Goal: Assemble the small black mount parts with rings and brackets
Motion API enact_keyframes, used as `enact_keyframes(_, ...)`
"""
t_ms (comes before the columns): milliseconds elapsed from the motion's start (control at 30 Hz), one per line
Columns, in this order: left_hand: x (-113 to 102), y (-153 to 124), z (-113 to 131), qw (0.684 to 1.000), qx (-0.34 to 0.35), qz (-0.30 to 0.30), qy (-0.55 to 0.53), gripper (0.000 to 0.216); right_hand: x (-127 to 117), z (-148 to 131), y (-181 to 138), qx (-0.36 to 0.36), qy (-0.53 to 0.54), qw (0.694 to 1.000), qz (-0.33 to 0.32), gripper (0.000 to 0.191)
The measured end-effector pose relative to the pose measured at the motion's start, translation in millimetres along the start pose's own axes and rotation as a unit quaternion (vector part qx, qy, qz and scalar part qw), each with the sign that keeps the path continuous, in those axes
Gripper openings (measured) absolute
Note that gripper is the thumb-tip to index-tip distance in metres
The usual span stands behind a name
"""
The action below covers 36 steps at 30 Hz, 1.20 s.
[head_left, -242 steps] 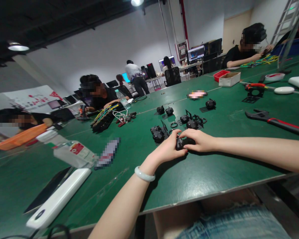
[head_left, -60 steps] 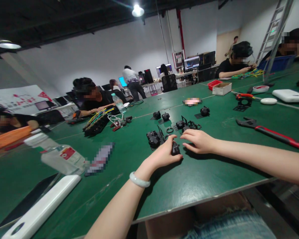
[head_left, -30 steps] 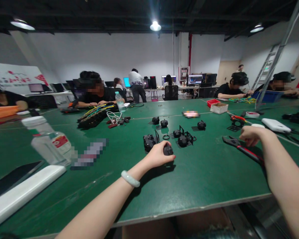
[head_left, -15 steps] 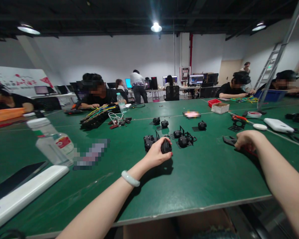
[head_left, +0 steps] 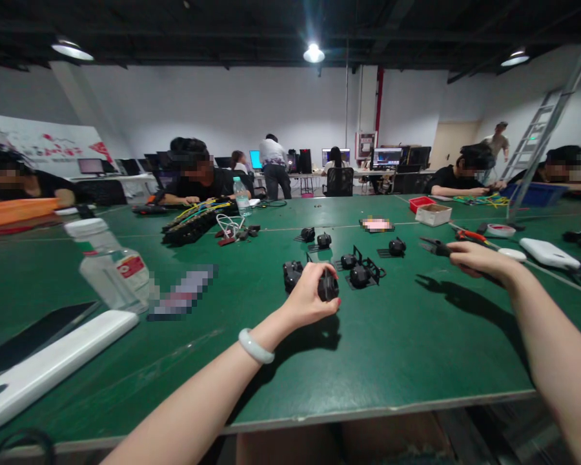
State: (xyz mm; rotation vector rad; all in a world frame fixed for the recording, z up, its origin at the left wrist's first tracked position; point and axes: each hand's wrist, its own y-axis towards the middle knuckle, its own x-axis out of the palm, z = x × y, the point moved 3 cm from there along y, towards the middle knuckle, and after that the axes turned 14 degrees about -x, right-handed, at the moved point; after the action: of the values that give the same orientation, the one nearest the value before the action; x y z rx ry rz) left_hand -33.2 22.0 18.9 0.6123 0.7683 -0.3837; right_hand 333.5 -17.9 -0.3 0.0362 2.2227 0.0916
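Observation:
My left hand (head_left: 310,296) is closed around a round black plastic part (head_left: 328,286), thumb below and fingers over the top, a little above the table. In my right hand (head_left: 479,259) is a pair of pliers (head_left: 434,246), held above the table with the dark jaws pointing left; my fingers hide most of the handles. Just behind my left hand sits a similar black part (head_left: 292,274). Between my hands, more black units with thin frames (head_left: 361,276) stand on the green table (head_left: 392,349). Farther back is another black unit (head_left: 396,247).
At the left are a plastic bottle (head_left: 111,271), a long white case (head_left: 58,368) and a dark flat device (head_left: 33,336). A red and a white box (head_left: 434,214) stand at the back right, near a white power-bank-like block (head_left: 549,253). Several people sit across the table.
My right hand has lifted the pliers off the table and moved them slightly left. The black part in my left hand has turned a little. The whole view has shifted slightly.

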Motion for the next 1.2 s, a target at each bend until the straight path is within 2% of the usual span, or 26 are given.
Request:
enact_keyframes(100, 3, -2, 0, 1.0, -0.008, -0.015, -0.024, 0.034, 17, -47, 3, -0.111, -0.046, 0.992, 0.032, 0.015)
enact_keyframes(167, 5, -3, -1, 0.998, -0.017, -0.028, -0.046, 0.033, 35, -78, 3, -0.199, -0.111, 0.973, 0.044, 0.012)
enact_keyframes(300, 6, -5, 0, 0.994, -0.022, -0.06, -0.093, 0.034, 74, -123, -6, -0.337, -0.203, 0.916, 0.076, 0.01)
enact_keyframes(433, 8, -8, 2, 0.966, -0.026, -0.152, -0.207, 0.035, 102, -143, -18, -0.429, -0.306, 0.845, 0.086, 0.015)
enact_keyframes(533, 11, -10, 1, 0.924, -0.058, -0.233, -0.299, 0.039, 111, -145, -21, -0.447, -0.346, 0.819, 0.096, 0.019)
enact_keyframes(667, 14, -11, 0, 0.887, -0.104, -0.284, -0.35, 0.045, 114, -143, -20, -0.445, -0.351, 0.817, 0.111, 0.019)
enact_keyframes(967, 15, -13, 4, 0.848, -0.134, -0.313, -0.406, 0.044, 118, -142, -22, -0.438, -0.387, 0.804, 0.104, 0.022)
enact_keyframes(1200, 19, -11, 1, 0.823, -0.169, -0.311, -0.444, 0.042, 120, -147, -23, -0.414, -0.357, 0.834, 0.076, 0.03)
